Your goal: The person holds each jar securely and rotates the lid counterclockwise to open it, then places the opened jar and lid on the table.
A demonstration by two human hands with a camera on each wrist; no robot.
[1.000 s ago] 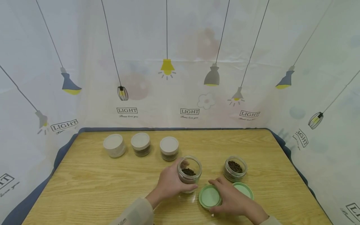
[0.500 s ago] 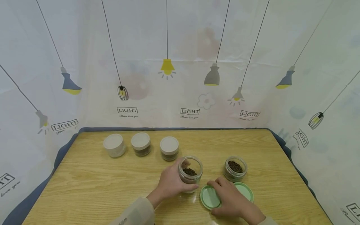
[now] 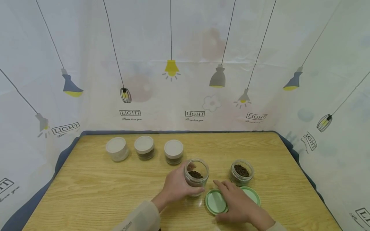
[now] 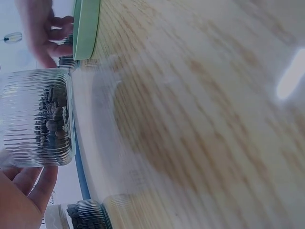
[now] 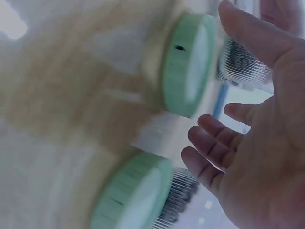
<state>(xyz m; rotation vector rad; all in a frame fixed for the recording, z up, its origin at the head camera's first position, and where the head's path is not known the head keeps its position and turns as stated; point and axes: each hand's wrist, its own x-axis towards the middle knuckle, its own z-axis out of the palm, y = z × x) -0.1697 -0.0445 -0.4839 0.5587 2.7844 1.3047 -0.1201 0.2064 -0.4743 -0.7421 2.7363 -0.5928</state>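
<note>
My left hand (image 3: 177, 185) grips a clear glass jar (image 4: 38, 119), tilted slightly, with its mouth uncovered. Dark brown granules (image 3: 195, 175) lie at its bottom. To the right, my right hand (image 3: 235, 202) hovers over a green lid (image 3: 215, 202) that lies flat on the table. Its fingers (image 5: 209, 164) are spread and loosely bent, apart from the lid in the right wrist view. A second green lid (image 3: 252, 194) lies just beyond, partly hidden by that hand. Behind it stands another uncovered glass jar (image 3: 241, 179), also with dark granules.
Three jars with white lids stand at the back left: a left jar (image 3: 117, 149), a middle jar (image 3: 145, 148) and a right jar (image 3: 173, 152). The wooden table (image 3: 101, 192) meets a printed curtain (image 3: 162, 96) at the back and sides.
My right hand has let go of the near green lid, which has come down flat and slightly to the right. The left hand keeps its grip on the jar, nearly unmoved.
</note>
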